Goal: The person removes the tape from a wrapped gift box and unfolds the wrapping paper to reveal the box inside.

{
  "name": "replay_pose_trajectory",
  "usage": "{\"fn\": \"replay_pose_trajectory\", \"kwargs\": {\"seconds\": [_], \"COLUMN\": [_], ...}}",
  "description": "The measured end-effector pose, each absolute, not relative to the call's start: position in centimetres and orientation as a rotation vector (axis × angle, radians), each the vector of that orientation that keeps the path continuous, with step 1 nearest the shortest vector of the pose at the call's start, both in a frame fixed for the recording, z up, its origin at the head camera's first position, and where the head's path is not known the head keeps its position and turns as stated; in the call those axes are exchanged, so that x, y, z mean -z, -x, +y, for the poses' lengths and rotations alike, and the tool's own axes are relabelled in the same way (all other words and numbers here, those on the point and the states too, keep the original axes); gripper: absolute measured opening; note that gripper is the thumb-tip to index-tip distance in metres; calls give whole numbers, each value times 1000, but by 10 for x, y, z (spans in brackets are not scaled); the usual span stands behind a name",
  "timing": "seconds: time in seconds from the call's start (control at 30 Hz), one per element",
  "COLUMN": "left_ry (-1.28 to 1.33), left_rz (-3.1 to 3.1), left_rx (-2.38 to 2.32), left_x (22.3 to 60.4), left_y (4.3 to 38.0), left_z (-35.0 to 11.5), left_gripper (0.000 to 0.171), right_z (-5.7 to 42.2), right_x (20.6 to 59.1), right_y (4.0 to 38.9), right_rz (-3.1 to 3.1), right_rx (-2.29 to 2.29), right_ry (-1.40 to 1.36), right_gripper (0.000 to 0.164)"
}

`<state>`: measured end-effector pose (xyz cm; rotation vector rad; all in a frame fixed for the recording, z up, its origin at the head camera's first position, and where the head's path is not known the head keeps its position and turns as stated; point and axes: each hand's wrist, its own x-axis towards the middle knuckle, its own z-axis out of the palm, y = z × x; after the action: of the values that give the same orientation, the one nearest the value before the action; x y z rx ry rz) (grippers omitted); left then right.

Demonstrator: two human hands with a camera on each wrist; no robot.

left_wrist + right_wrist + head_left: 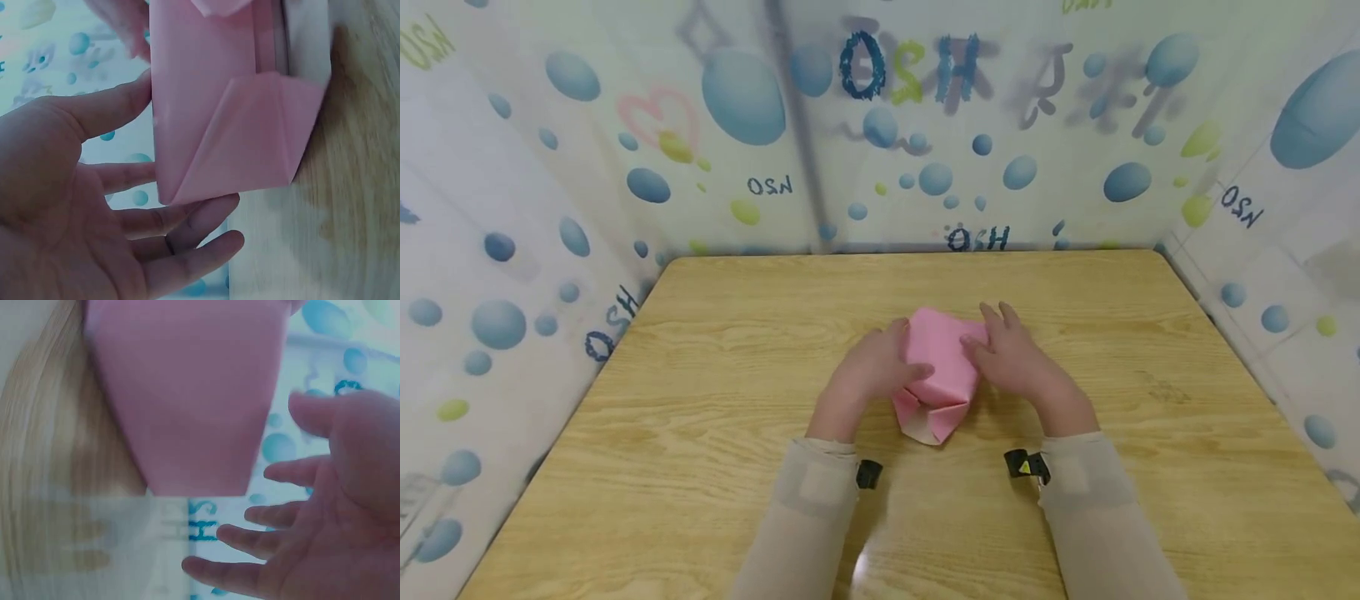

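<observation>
A pink paper-wrapped package point(940, 354) rests on the wooden table. Its near end has folded flaps and a pale paper corner that hangs loose. My left hand point(872, 362) holds its left side, thumb on the top face and fingers along the side. In the left wrist view, folded pink flaps point(250, 134) lie beside the left hand point(69, 187), and some fingertips pass behind the package. My right hand point(1011, 354) is at the right side, fingers spread, thumb by the top edge. The right wrist view shows a gap between the right hand point(337, 494) and the smooth pink side point(187, 400).
The light wooden table point(737, 333) spreads around the package. Pale curtain-like walls with blue and green dots point(745, 96) stand behind the table and on both sides. Each wrist carries a small black device point(870, 473) on its inner side.
</observation>
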<state>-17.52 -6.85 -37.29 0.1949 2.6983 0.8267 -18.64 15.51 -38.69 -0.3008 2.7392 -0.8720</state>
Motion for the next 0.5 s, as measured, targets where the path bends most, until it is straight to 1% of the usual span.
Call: {"fn": "replay_pose_trajectory", "kwargs": {"seconds": [0.07, 0.23, 0.3, 0.33, 0.37, 0.5], "left_ry": [-209, -214, -212, -209, -194, -99], "left_rz": [2701, 2690, 2688, 2687, 2684, 2695], "left_rx": [-820, -875, -893, -903, -914, -966], "left_x": [375, 380, 381, 381, 381, 381], "left_y": [175, 175, 176, 175, 175, 175], "left_z": [-67, -66, -66, -66, -67, -66], "left_gripper": [73, 43, 38, 38, 41, 60], "right_z": [152, 148, 147, 147, 147, 149], "right_x": [384, 377, 377, 377, 378, 384], "right_y": [183, 176, 176, 176, 177, 182], "right_rz": [2719, 2654, 2637, 2631, 2631, 2620], "right_rx": [863, 781, 759, 754, 755, 803], "right_ry": [356, 480, 488, 487, 487, 478], "right_gripper": [78, 81, 83, 84, 84, 86]}}
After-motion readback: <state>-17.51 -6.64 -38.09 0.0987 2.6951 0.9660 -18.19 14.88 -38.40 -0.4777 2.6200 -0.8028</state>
